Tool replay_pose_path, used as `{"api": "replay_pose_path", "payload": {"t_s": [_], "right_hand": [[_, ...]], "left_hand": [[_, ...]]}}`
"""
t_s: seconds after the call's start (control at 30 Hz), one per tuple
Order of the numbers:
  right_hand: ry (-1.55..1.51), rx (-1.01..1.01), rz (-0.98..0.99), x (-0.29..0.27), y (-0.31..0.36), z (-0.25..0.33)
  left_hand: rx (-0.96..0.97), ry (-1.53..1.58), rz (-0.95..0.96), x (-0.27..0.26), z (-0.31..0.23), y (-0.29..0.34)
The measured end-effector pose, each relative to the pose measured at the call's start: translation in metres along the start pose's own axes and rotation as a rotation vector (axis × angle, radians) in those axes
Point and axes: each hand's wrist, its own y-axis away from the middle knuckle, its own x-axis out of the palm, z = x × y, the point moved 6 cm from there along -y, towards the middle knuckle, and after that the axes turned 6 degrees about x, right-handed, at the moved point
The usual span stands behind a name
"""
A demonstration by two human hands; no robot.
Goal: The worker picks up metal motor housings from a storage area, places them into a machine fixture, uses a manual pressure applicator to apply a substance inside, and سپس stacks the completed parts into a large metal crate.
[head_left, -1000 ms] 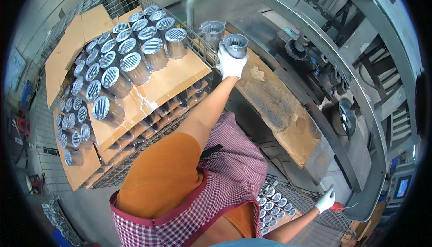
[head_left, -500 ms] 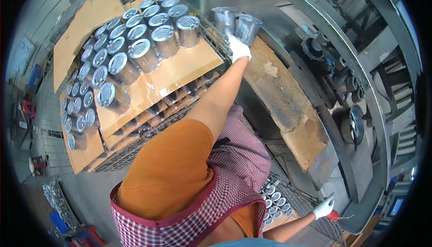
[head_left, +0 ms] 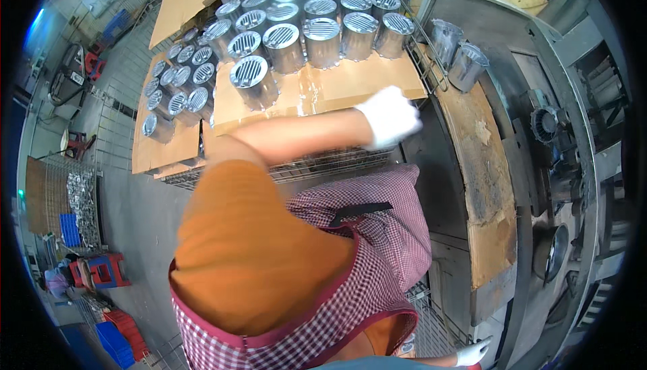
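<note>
My left hand [head_left: 391, 117], in a white glove and blurred, hangs over the near edge of a cardboard sheet [head_left: 350, 83] and holds nothing. Several shiny metal cans with slotted tops [head_left: 320, 33] stand in rows on that sheet. Two more of these cans [head_left: 465, 65] stand apart on the cardboard-covered bench [head_left: 485, 168] to the right, beyond my left hand. My right hand [head_left: 475, 351], also gloved, shows only at the bottom edge, low by my side; whatever it may hold is hidden.
A wire crate [head_left: 337, 161] lies under the cardboard sheets. A green machine frame [head_left: 559, 134] with round fittings runs along the right. On the floor at left stand a wire basket of metal parts [head_left: 81, 201], red stools [head_left: 101, 272] and blue crates [head_left: 111, 340].
My left hand carried a can to the bench, set it beside the other one, let go and drew back toward me. The view has tilted down.
</note>
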Motion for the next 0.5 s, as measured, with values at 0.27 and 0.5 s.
{"api": "replay_pose_path", "payload": {"t_s": [0.27,0.5], "right_hand": [[0.068,-0.591,-0.482,-0.003,0.01,0.013],[-0.109,-0.151,-0.082,-0.002,0.007,0.01]], "left_hand": [[-0.242,-0.957,1.047,0.08,0.145,0.215],[-0.444,-0.447,0.879,0.005,0.122,0.179]]}}
